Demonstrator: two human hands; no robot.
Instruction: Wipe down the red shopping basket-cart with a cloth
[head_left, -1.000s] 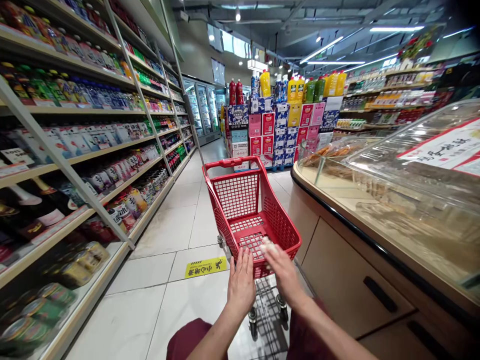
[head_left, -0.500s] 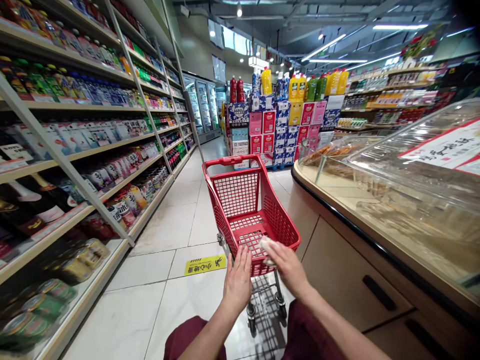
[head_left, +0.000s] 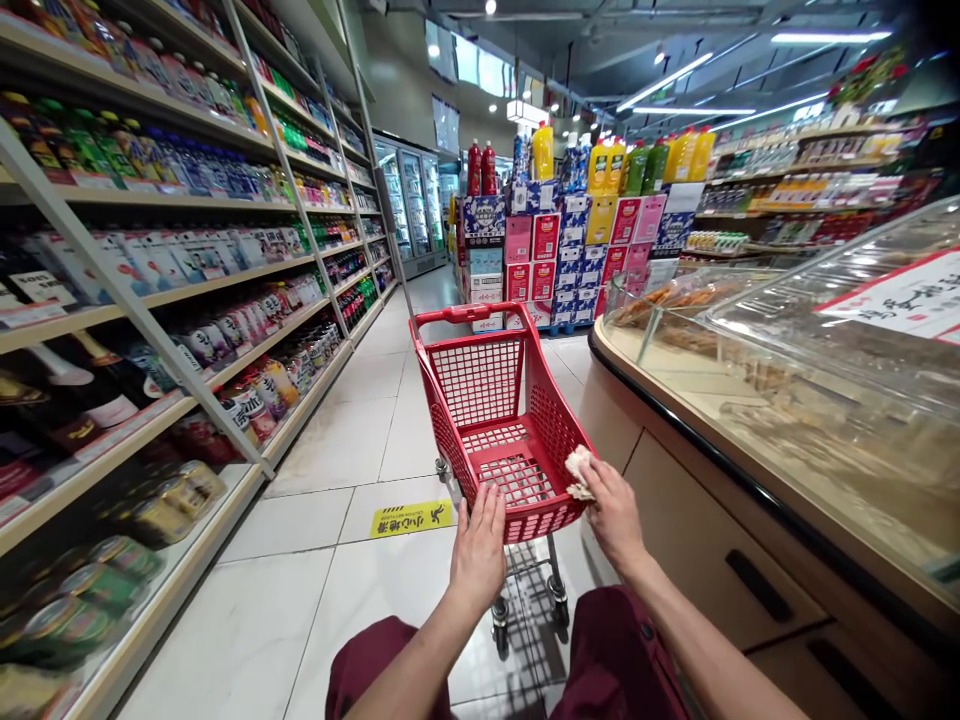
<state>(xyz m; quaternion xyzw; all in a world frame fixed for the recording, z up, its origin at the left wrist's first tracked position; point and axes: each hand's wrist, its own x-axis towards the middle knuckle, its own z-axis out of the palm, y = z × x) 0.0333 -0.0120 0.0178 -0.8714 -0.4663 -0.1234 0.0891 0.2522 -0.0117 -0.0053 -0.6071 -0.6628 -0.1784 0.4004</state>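
A small red plastic shopping cart (head_left: 491, 462) with lattice walls stands in front of me, and no goods show in its basket. At its near left corner, my left hand (head_left: 478, 555) lies on the rim with the fingers stretched out. My right hand (head_left: 616, 515) is closed around a crumpled whitish cloth (head_left: 580, 470). That cloth touches the top edge of the cart's right side near the front corner. Part of the cloth is hidden under my fingers.
Drink shelves (head_left: 180, 290) line the left side. A food counter (head_left: 750, 470) with clear covers stands close on the right. Stacked drink cartons (head_left: 544, 250) are beyond the cart. A yellow wet-floor sticker (head_left: 412, 518) lies on the tiles.
My right hand has moved with the cloth from the cart's near edge to the right side's rim. My left hand has stayed at the near left corner.
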